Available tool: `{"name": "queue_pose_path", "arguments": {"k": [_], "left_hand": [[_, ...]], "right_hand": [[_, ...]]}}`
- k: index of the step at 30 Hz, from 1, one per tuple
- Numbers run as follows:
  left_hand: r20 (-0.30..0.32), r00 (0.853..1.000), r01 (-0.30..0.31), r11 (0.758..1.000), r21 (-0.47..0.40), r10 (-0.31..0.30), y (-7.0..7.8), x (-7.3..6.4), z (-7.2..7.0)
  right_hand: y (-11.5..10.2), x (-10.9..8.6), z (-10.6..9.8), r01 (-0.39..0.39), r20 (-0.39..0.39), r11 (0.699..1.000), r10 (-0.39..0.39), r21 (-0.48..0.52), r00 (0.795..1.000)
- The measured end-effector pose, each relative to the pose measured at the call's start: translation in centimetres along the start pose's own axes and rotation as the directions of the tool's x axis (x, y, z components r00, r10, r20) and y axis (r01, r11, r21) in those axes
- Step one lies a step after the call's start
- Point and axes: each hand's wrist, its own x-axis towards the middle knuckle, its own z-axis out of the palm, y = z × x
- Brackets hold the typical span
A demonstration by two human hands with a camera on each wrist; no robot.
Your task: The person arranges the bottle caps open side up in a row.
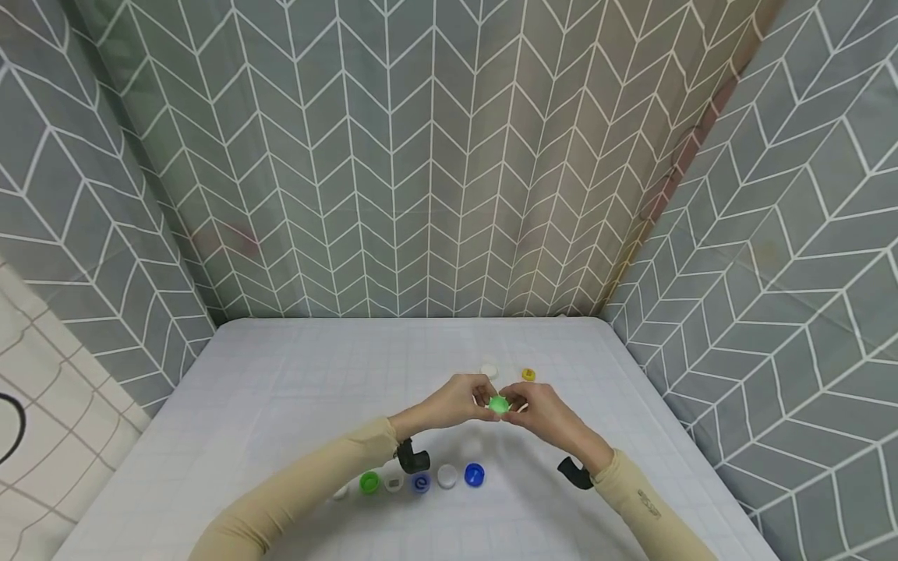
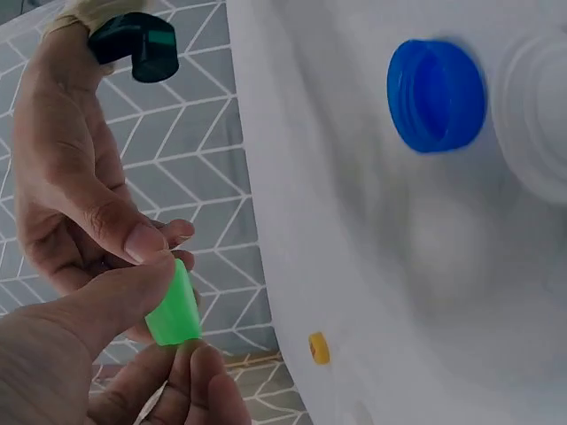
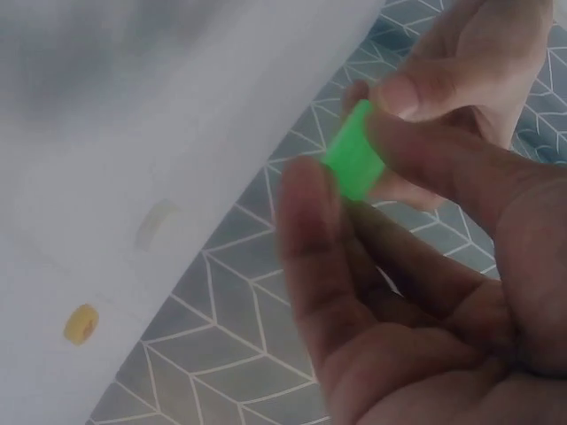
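Observation:
A bright green bottle cap [image 1: 499, 404] is held up over the white table, between the fingertips of both hands. My left hand [image 1: 459, 401] pinches it from the left, thumb on its side in the left wrist view. From the other side, my right hand [image 1: 547, 413] grips the same cap [image 3: 354, 155] with thumb and fingers. The fingers cover part of its rim. Just beyond the hands lie a white cap [image 1: 489, 371] and a small yellow cap [image 1: 528, 375].
Nearer the front of the table [image 1: 281, 374] runs a row of caps: a green cap [image 1: 369, 482], a blue ringed cap [image 1: 421, 482], a white cap [image 1: 447, 476] and a deep blue cap [image 1: 474, 474] among them. The left sleeve partly hides the row's left end. Patterned curtains [image 1: 421, 156] surround the table.

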Motion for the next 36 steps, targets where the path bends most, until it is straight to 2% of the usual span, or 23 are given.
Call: {"name": "queue_pose_path", "arguments": {"k": [6,10,14,18,27,31,36], "left_hand": [[0.073,0.997,0.012,0.999,0.052,-0.015,0.3,-0.3,1.7],[0.121,0.992,0.024,0.992,0.124,-0.039,0.8,-0.7,2.7],[0.146,0.987,0.026,0.968,0.251,-0.064,1.2,-1.2,3.4],[0.174,0.98,0.023,0.933,0.359,-0.092,1.5,-1.8,4.0],[0.222,0.968,0.022,0.919,0.395,-0.118,1.2,-2.3,5.0],[0.222,0.968,0.015,0.912,0.411,-0.116,0.7,-2.3,5.5],[0.214,0.97,0.008,0.891,0.454,-0.117,0.4,-2.5,5.9]], "right_hand": [[-0.1,-0.8,0.0,-0.006,0.12,0.999,0.012,-0.047,0.993],[-0.2,-1.3,0.4,0.021,0.157,0.997,-0.01,-0.071,0.988],[-0.1,-1.7,0.9,0.046,0.197,0.994,-0.025,-0.102,0.98],[0.0,-2.1,1.4,0.033,0.256,0.993,-0.002,-0.114,0.967],[0.2,-2.4,2.5,-0.046,0.339,0.993,0.081,-0.109,0.937],[0.5,-2.4,2.9,-0.052,0.346,0.993,0.085,-0.106,0.935],[0.8,-2.5,3.4,-0.06,0.351,0.995,0.084,-0.081,0.932]]}}
